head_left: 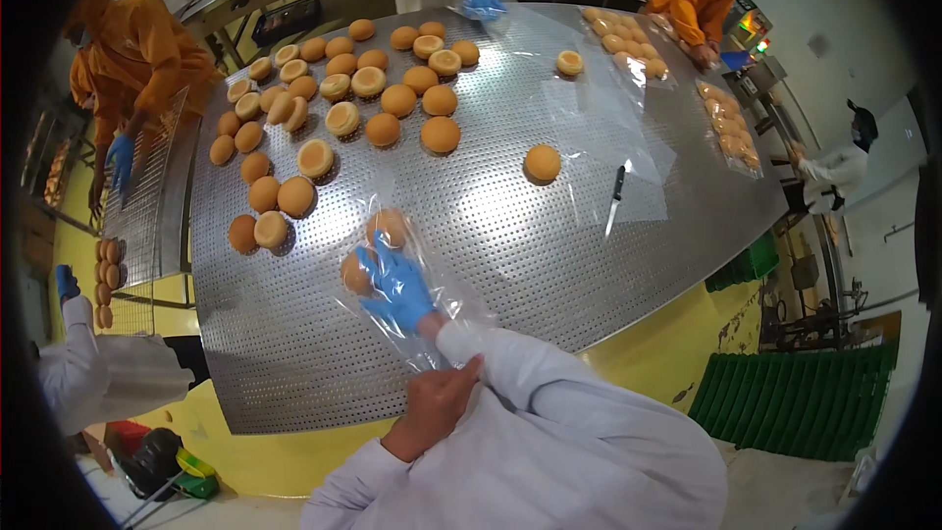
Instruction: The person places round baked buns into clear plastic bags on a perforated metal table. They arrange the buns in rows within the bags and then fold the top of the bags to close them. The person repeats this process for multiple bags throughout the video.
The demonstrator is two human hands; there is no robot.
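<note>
A clear plastic bag (437, 270) lies on the perforated metal table in front of me, with two round brown buns inside, an upper bun (390, 227) and a lower bun (355, 275). My right hand (400, 285), in a blue glove, reaches into the bag. Its fingers are spread and touch both buns. Just below the right wrist, my bare left hand (440, 407) is closed at the bag's mouth, its thumb near the white right sleeve. What its fingers pinch is partly hidden, but the film runs into them.
Many loose buns (368, 81) cover the table's far left. A single bun (542, 164), a knife (615, 200) and flat clear bags (643, 162) lie to the right. Packed buns (728, 128) sit along the right edge. Co-workers stand around; one has blue gloves (485, 0).
</note>
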